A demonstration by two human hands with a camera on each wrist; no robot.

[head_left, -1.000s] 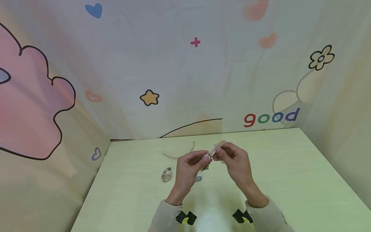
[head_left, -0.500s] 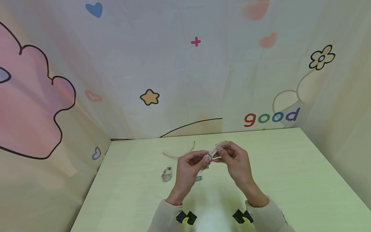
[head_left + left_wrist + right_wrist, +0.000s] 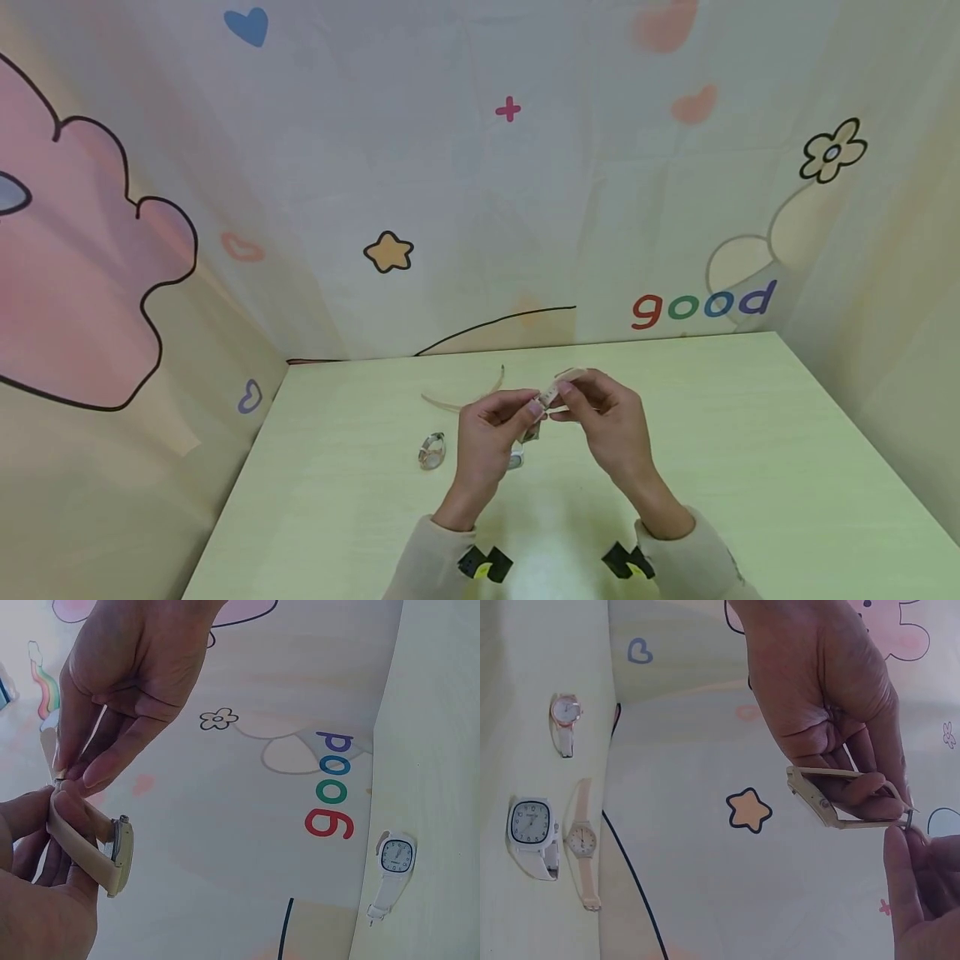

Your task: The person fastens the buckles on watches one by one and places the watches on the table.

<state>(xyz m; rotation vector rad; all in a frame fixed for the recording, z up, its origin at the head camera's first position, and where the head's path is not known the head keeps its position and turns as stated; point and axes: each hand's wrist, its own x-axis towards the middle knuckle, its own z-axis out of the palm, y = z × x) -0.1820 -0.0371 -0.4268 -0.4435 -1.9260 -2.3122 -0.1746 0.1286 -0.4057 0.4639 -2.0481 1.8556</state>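
Between my hands, above the table, is a wristwatch (image 3: 532,432) with a pale pink strap, buckled end and tip meeting so the strap forms a loop. My left hand (image 3: 483,442) pinches the strap at its metal buckle (image 3: 909,818), with fingers through the loop in both wrist views. My right hand (image 3: 617,421) pinches the free strap end (image 3: 49,746) between thumb and fingers. In the left wrist view the watch case (image 3: 122,855) is seen edge-on; its dial is hidden.
On the pale table (image 3: 750,467) lie a rose-gold watch (image 3: 431,452), a white square watch (image 3: 515,459) and a pink-strapped watch (image 3: 583,840). A white watch (image 3: 397,855) shows in the left wrist view. A printed curtain (image 3: 450,167) stands behind the table.
My right thumb and fingers have shifted slightly along the strap, and its free end now bends over more. My left hand has barely moved.
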